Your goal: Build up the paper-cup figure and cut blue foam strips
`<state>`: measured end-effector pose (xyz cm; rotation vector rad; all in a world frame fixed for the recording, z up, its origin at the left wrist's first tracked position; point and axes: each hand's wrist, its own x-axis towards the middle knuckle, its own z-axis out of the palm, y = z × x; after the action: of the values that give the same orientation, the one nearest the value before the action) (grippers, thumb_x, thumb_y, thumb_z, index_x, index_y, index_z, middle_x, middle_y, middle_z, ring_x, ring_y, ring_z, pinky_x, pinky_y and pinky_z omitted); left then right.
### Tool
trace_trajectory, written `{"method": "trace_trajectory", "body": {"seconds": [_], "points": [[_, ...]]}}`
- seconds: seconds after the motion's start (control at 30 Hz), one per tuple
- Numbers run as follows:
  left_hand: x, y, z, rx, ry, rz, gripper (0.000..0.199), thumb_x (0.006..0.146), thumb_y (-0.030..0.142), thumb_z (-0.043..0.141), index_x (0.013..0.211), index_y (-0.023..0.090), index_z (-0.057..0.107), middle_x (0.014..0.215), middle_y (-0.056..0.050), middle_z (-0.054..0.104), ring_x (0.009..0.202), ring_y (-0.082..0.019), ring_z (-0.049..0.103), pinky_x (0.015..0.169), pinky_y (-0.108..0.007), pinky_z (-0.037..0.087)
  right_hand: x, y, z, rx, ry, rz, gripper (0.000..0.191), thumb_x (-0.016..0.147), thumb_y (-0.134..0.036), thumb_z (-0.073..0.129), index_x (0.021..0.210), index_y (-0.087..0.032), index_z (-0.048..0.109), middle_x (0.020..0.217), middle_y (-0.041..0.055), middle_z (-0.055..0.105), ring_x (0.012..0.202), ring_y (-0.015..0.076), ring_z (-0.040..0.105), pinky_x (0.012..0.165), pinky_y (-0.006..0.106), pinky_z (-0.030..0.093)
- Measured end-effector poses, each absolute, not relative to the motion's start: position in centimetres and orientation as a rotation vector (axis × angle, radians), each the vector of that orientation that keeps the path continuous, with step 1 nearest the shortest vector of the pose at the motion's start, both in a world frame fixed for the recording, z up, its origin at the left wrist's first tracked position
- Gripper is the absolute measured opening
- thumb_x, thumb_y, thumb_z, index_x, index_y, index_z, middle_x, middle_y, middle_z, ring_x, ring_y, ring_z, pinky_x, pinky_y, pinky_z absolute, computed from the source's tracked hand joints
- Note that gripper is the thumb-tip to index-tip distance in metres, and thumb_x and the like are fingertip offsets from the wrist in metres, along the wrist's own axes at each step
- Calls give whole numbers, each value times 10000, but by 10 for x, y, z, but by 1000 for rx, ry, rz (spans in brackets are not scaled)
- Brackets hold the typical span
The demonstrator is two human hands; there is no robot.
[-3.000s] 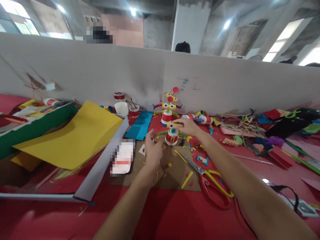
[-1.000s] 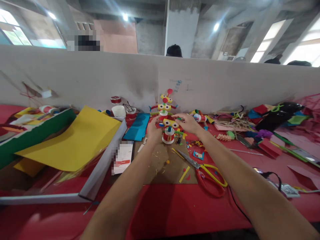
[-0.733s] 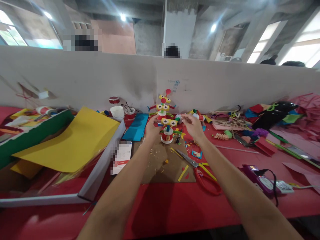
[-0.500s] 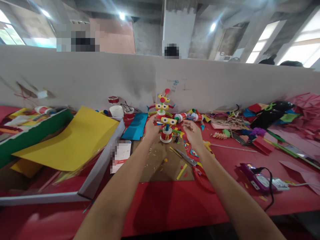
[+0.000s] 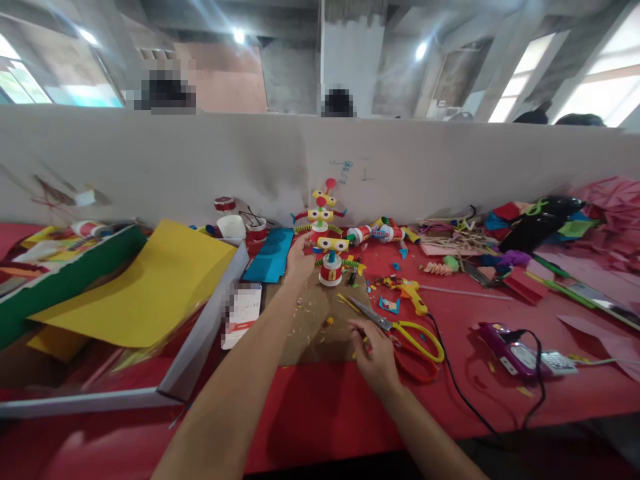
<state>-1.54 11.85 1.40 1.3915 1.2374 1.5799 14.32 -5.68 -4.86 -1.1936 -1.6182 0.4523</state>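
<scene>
Cup figure (image 5: 331, 271) is standing on the cardboard (image 5: 310, 337); my right hand (image 5: 376, 355), loosely spread, is dropping away, leaving only my left hand (image 5: 301, 260) beside it, whether pinching I can't tell.

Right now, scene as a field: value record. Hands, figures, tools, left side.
left hand grip: beside the near red-and-white cup figure; contact unclear
right hand grip: loosely curled, nothing visible in it
near figure stance: upright on brown cardboard sheet
behind it: taller figure with yellow tube-shaped heads, upright
tools: metal scissors with red and yellow handles, beside right hand; yellow glue gun, farther right
left side: large yellow paper sheet across white-sided box
</scene>
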Motion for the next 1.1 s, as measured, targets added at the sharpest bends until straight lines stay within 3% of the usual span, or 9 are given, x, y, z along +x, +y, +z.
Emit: {"method": "trace_trajectory", "body": {"seconds": [0.17,0.6,0.8,1.1], "points": [[-14,117,13,1404,1224,1576,632,572,-51,483,1156,171,578,888,-34,643,850,-157,594,776,-287,469,141,-55,-51,-1190,-1689,383,237,845,-111,425,958,-194,615,839,52,665,799,171,623,723,285,494],[-12,107,38,1349,1230,1568,590,590,-16,488,1145,165,577,920,-41,654,804,-134,580,685,-229,450,135,-53,-54,-1166,-1806,294,295,820,-54,416,992,-192,612,847,53,644,785,160,605,704,255,474],[-10,109,34,1269,1171,1577,582,577,-1,498,1129,166,579,945,-46,643,857,-155,594,739,-267,470,136,-52,-55,-1165,-1822,296,301,819,-49,412,998,-193,605,861,54,650,795,164,608,701,255,473],[-9,108,25,1242,1135,1598,604,555,15,528,1137,169,578,874,-28,640,783,-146,594,712,-270,472,136,-51,-57,-1182,-1823,305,291,821,-58,406,984,-188,609,852,59,646,780,167,605,696,266,475]]}}
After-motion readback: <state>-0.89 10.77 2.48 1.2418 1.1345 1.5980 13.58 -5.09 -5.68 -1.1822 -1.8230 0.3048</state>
